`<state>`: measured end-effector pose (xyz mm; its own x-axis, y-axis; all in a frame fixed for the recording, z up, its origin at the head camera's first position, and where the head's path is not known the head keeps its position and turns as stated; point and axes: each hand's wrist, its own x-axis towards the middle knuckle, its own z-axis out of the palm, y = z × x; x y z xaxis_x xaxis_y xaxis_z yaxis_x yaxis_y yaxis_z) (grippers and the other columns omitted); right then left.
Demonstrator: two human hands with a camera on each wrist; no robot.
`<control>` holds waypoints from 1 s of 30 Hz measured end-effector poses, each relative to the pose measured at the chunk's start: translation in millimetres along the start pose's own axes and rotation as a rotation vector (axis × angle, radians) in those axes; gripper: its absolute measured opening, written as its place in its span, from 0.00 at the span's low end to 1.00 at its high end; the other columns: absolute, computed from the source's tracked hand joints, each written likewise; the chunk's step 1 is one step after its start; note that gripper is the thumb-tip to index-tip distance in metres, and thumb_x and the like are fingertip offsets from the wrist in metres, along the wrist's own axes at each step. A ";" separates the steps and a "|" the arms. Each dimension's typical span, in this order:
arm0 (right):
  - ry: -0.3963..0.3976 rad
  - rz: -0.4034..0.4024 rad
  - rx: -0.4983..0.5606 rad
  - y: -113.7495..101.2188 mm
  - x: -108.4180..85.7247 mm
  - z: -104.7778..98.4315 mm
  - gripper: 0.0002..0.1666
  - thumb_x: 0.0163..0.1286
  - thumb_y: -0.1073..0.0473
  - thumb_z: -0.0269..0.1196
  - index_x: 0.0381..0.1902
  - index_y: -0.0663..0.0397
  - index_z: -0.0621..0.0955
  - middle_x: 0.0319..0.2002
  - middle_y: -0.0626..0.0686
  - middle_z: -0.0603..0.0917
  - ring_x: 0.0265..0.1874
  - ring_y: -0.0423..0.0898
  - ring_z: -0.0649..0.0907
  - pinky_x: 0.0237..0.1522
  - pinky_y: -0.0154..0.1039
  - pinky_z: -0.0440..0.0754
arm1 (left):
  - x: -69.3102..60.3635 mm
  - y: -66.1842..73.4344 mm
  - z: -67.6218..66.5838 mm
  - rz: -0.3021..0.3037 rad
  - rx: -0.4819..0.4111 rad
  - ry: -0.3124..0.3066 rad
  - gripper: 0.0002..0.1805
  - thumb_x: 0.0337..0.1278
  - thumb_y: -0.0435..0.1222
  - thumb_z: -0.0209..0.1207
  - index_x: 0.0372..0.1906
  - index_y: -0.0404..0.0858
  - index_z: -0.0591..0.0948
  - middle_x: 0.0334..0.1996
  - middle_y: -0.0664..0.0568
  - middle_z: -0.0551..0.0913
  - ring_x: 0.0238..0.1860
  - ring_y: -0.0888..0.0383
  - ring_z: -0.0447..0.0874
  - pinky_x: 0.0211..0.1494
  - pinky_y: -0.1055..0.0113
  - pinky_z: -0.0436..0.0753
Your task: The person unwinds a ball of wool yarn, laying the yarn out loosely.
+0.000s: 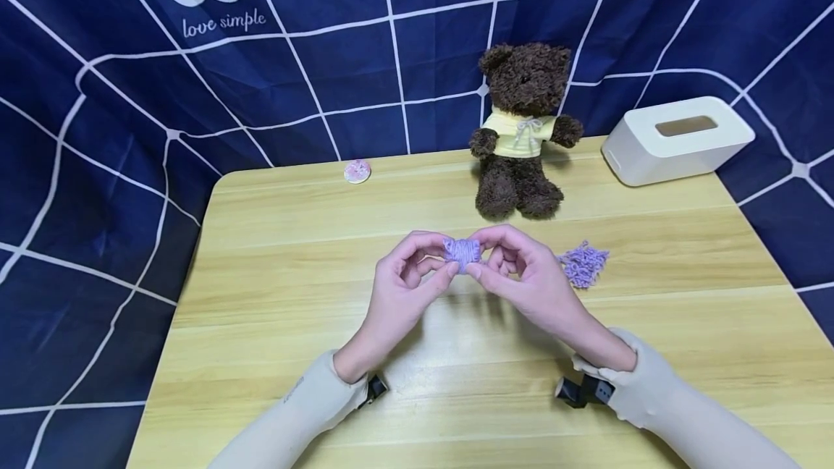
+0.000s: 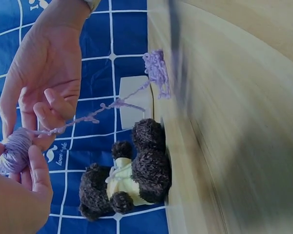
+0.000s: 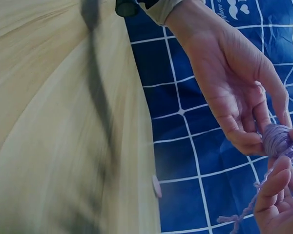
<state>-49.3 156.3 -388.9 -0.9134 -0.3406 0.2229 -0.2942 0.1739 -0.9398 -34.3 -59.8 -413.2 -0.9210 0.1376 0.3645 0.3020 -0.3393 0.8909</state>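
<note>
A small bundle of wound lilac yarn (image 1: 462,252) is held above the table between both hands. My left hand (image 1: 405,273) pinches its left end between thumb and fingers. On the right end, the thumb and fingers of my right hand (image 1: 521,273) pinch it the same way. In the left wrist view a kinked yarn strand (image 2: 95,113) hangs from the bundle (image 2: 15,150) towards a loose heap of crinkled lilac yarn (image 2: 157,72). That heap (image 1: 583,265) lies on the table just right of my right hand.
A brown teddy bear (image 1: 521,129) in a yellow top sits behind the hands. At the back right stands a white tissue box (image 1: 677,143). A round pink patterned disc (image 1: 357,171) lies near the back edge of the wooden table (image 1: 280,295). Blue gridded cloth (image 1: 339,78) hangs around.
</note>
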 end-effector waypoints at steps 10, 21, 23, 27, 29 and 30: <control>-0.008 -0.047 -0.003 0.7 0.9 1.6 0.21 0.70 0.70 0.74 0.59 0.54 0.85 0.30 0.53 0.82 0.27 0.47 0.79 0.27 0.35 0.78 | 1.0 1.6 -2.9 0.010 -0.009 0.031 0.13 0.69 0.21 0.65 0.54 0.19 0.80 0.48 0.41 0.85 0.45 0.53 0.88 0.52 0.64 0.91; -0.005 0.013 0.009 2.2 2.0 5.0 0.17 0.72 0.68 0.73 0.57 0.58 0.85 0.33 0.56 0.85 0.27 0.47 0.80 0.28 0.34 0.79 | 3.4 2.5 -4.3 0.131 0.042 0.129 0.08 0.73 0.26 0.67 0.47 0.20 0.86 0.46 0.36 0.84 0.50 0.50 0.84 0.60 0.54 0.89; -0.016 0.040 0.012 1.6 1.8 5.0 0.12 0.74 0.67 0.72 0.53 0.58 0.86 0.32 0.56 0.85 0.26 0.46 0.79 0.26 0.33 0.78 | 4.2 2.7 -5.4 0.141 0.055 0.140 0.09 0.74 0.27 0.67 0.46 0.20 0.86 0.45 0.36 0.84 0.49 0.50 0.84 0.59 0.56 0.89; -0.041 0.059 -0.020 0.4 -0.4 1.6 0.02 0.79 0.63 0.69 0.45 0.54 0.88 0.29 0.54 0.83 0.24 0.46 0.76 0.25 0.35 0.76 | 5.4 2.3 -8.2 0.156 0.063 0.152 0.10 0.75 0.28 0.67 0.46 0.20 0.85 0.44 0.36 0.83 0.48 0.51 0.83 0.56 0.60 0.90; -0.040 0.037 -0.034 0.3 -3.1 -2.6 0.05 0.82 0.63 0.66 0.43 0.52 0.88 0.27 0.52 0.80 0.23 0.46 0.75 0.25 0.36 0.76 | 5.4 2.1 -10.0 0.166 0.074 0.152 0.10 0.75 0.27 0.66 0.45 0.20 0.85 0.43 0.37 0.83 0.48 0.51 0.83 0.56 0.60 0.90; -0.031 0.015 -0.031 0.6 -4.4 -5.0 0.06 0.82 0.65 0.64 0.43 0.53 0.88 0.26 0.52 0.80 0.23 0.46 0.75 0.25 0.36 0.77 | 5.3 1.8 -10.9 0.171 0.078 0.151 0.09 0.75 0.26 0.66 0.45 0.20 0.84 0.43 0.38 0.83 0.48 0.51 0.82 0.57 0.60 0.90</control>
<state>-46.9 162.6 -389.2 -0.9085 -0.3665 0.2006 -0.2898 0.2072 -0.9344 -41.3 -69.8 -412.6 -0.8794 -0.0581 0.4725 0.4693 -0.2724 0.8400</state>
